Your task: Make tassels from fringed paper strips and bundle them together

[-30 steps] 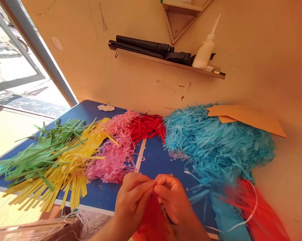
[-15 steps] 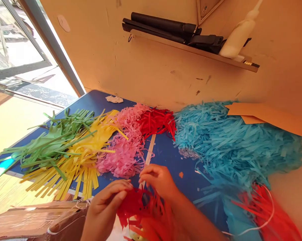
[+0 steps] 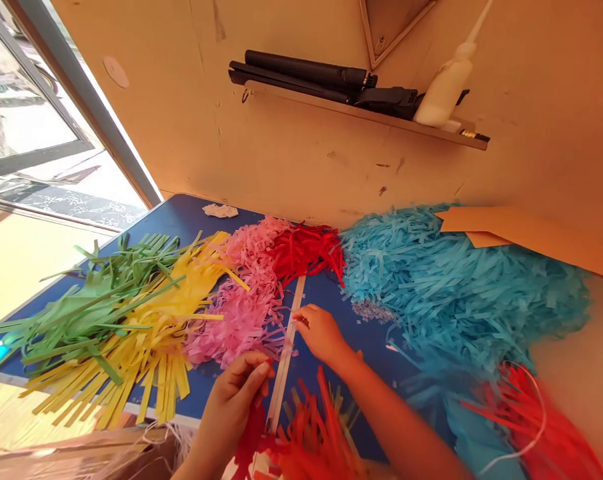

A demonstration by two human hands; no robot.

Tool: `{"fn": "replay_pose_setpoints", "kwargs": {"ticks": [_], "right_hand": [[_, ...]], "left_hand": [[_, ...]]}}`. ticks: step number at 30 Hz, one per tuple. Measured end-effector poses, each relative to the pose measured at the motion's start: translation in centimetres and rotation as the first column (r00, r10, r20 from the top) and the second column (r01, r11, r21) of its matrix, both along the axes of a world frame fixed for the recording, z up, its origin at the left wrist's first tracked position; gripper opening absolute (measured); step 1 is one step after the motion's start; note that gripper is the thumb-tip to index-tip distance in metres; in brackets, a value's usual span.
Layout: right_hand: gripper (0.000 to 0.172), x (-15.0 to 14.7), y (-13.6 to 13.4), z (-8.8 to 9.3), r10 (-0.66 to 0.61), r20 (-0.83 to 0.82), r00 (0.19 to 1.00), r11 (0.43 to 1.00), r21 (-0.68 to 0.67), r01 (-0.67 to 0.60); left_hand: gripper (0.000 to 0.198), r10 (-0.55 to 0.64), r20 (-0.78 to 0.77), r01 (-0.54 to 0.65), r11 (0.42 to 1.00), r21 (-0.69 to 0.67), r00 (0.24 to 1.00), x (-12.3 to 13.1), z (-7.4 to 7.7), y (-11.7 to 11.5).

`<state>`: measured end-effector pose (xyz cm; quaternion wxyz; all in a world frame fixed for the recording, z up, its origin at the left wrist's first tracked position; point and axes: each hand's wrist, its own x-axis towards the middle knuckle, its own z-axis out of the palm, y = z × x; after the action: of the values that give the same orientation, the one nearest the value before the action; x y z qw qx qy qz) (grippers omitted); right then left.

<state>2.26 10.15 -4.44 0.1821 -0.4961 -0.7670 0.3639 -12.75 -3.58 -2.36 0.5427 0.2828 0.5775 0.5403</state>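
Observation:
My left hand (image 3: 241, 393) is low in the middle, thumb and fingers pinched on red fringed tissue paper (image 3: 254, 433) that hangs below it. More red-orange fringe (image 3: 321, 427) spreads to the right of that paper, under my right forearm. My right hand (image 3: 321, 337) is raised over the blue table (image 3: 331, 303), apart from the red paper, its fingers curled together. Whether anything small sits between those fingertips is hidden. Near it lie a pink shredded-paper pile (image 3: 246, 300) and a red strip bundle (image 3: 309, 250).
Yellow fringe (image 3: 156, 320) and green fringe (image 3: 96, 300) cover the table's left side. A large blue fringe heap (image 3: 461, 280) fills the right, with orange card (image 3: 521, 230) on it. On the wall, a shelf (image 3: 361, 113) holds black tools and a white bottle (image 3: 444, 87).
My right hand has moved up and away from the red paper. My left hand still pinches it, slightly lower and farther right. The whole view has shifted a little.

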Motion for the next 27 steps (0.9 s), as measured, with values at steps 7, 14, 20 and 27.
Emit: {"fn": "replay_pose_setpoints", "kwargs": {"ticks": [7, 14, 20, 27], "right_hand": [[0.016, 6.6, -1.3, -1.0, -0.215, -0.293, 0.932, 0.956, -0.258, 0.140], [0.030, 8.0, -1.0, -2.8, -0.369, -0.439, 0.819, 0.893, -0.413, 0.180], [0.029, 9.0, -2.3, -1.2, -0.460, -0.480, 0.747, 0.862, -0.443, 0.246], [0.016, 8.4, -7.2, 2.2, -0.473, -0.637, 0.608, 0.875, -0.420, 0.241]], "left_hand": [[0.030, -0.169, -0.265, 0.191, 0.980, 0.057, 0.949, 4.0, -1.7, 4.7], [0.026, -0.227, -0.370, 0.240, 0.971, -0.009, 0.901, 5.8, -4.8, 8.6], [0.027, -0.232, -0.377, 0.226, 0.972, -0.062, 0.897, 4.5, -3.3, 8.0], [0.026, -0.249, -0.452, 0.321, 0.943, 0.089, 0.857, 7.5, 1.3, 4.6]]}}
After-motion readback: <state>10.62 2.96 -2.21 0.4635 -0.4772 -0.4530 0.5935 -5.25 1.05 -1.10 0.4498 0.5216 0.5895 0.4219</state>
